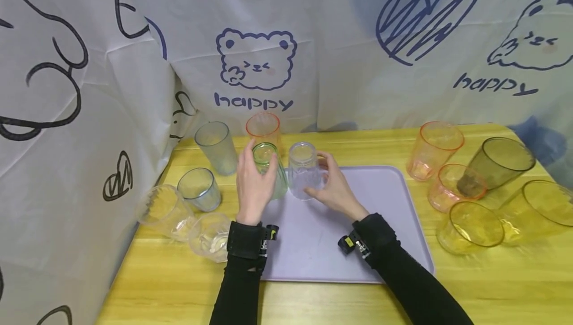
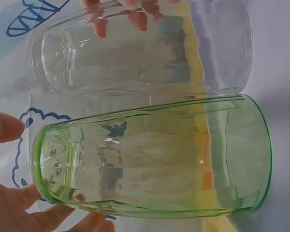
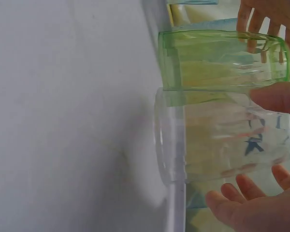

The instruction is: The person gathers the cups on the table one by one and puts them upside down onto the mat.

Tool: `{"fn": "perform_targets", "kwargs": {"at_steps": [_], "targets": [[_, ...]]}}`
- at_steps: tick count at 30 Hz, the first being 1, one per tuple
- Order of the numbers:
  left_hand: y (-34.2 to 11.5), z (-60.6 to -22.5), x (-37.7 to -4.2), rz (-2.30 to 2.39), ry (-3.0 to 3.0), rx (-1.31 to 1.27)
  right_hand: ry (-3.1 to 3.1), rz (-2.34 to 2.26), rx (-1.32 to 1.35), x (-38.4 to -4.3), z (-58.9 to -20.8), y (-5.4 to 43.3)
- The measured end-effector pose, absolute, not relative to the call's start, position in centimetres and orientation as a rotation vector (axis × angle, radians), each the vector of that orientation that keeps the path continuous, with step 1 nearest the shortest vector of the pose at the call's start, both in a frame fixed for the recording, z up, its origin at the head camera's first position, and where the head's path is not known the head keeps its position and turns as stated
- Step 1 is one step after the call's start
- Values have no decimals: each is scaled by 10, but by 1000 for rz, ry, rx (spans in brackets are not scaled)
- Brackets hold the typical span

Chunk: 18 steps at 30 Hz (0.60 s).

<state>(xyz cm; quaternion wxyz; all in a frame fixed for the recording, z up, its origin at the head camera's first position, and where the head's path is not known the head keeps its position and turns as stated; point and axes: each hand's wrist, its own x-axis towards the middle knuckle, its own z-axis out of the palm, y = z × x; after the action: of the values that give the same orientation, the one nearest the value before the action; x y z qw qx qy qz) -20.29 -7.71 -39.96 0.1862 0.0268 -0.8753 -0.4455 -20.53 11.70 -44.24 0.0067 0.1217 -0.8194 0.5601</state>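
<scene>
Two tumblers are stood mouth-down at the far side of the one lilac tray, and both are attended by hands: the green tumbler is flanked by the left hand, the clear tumbler by the right hand. Neither is seen to be gripped; the fingers are loosely spread about the walls, the left thumb held apart from the green base, a gap left under the right fingers, though whether any fingertip is touching cannot be told. By being inverted, each is probably steadied on its wide rim, and the two are kept side by side, perhaps so that each can be guarded by its own hand. Now the count on the worktop: left of the left hand, four are found, a tall blue glass, a short blue glass, a tall clear glass and a short clear glass; beyond that hand, one red-rimmed glass. Well to the right of the right hand, five are grouped: two pink glasses, one smoky olive glass, two yellow glasses. All ten are stood mouth-up, so twelve vessels are counted altogether.
</scene>
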Motion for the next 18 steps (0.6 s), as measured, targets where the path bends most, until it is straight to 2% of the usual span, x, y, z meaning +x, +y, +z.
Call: {"fn": "perform_targets", "kwargs": {"at_steps": [12,18], "targets": [[-61,-391,-199,-1177,-2190,-155,-2634,1521,431,-186,-421,142],[-54,-383,-193,-1122,-2128,-190,-2663,1385,447,-178,-404,152]]}}
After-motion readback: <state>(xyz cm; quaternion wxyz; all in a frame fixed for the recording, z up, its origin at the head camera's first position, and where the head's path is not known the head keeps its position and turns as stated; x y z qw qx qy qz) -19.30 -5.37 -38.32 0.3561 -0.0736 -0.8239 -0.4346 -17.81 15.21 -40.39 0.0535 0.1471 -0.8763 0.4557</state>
